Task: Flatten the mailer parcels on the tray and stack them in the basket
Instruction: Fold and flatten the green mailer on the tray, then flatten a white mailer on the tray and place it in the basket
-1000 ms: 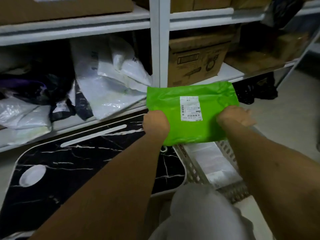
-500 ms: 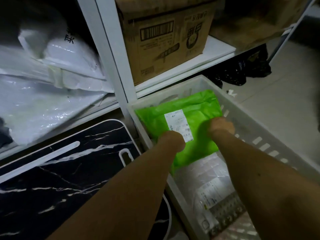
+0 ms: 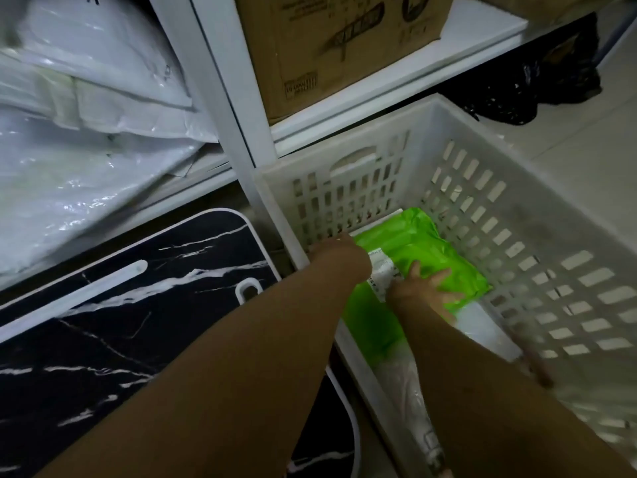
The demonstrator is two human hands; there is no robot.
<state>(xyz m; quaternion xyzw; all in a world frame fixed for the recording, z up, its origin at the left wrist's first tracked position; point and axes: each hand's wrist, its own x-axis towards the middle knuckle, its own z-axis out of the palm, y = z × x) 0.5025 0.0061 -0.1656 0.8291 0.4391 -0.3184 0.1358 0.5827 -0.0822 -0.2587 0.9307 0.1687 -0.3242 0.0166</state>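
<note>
A bright green mailer (image 3: 431, 250) with a white shipping label lies inside the white slotted basket (image 3: 517, 236), on top of pale mailers (image 3: 482, 326). My right hand (image 3: 424, 288) presses on its near part with fingers spread flat. My left hand (image 3: 344, 257) sits at the mailer's left edge beside the label, and its fingers are hidden behind the back of the hand. The black marble-pattern tray (image 3: 138, 322) lies to the left of the basket with no parcel showing on it.
A white shelf post (image 3: 213, 98) rises between tray and basket. White plastic bags (image 3: 86, 150) fill the left shelf and a cardboard box (image 3: 327, 46) stands on the right one. Black bags (image 3: 534, 91) lie on the floor behind the basket.
The green mailer went from above the basket down into it and now lies on the stack. My right hand let go of its edge and spread flat on it.
</note>
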